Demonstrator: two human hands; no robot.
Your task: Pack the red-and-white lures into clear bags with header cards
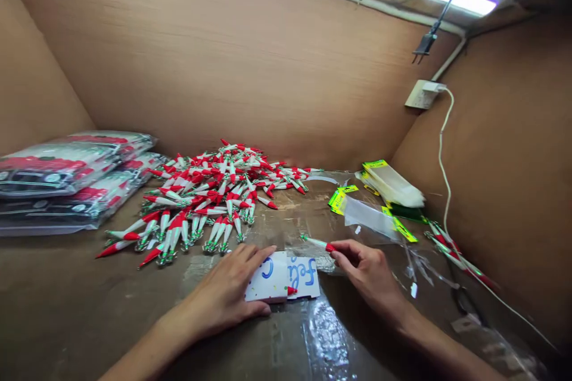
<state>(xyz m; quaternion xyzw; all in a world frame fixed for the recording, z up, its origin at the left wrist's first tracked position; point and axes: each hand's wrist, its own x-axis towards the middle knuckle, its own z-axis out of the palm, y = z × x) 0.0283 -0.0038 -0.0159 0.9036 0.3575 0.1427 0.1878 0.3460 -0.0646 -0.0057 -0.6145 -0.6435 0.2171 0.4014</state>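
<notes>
Between thumb and fingers, my right hand [369, 274] pinches a red and white squid jig [318, 243] by its red end. The jig's green hook end points left, over the surface. My left hand [235, 283] grips the left side of a small white cardboard box [270, 277] with blue lettering. From the box's right side projects a white card flap [308, 278], also lettered in blue. A small red tip [292, 290] shows at the box's lower right edge; the rest of it is hidden. Beyond my left hand spreads a pile of similar squid jigs [218, 181].
Filled plastic packs [58, 172] are stacked at the left. Clear bags with yellow-green headers [391, 184] lie at the right, near more jigs [460, 256]. A white cable [442, 155] runs from the wall socket [420, 95]; a black plug [424, 44] hangs above.
</notes>
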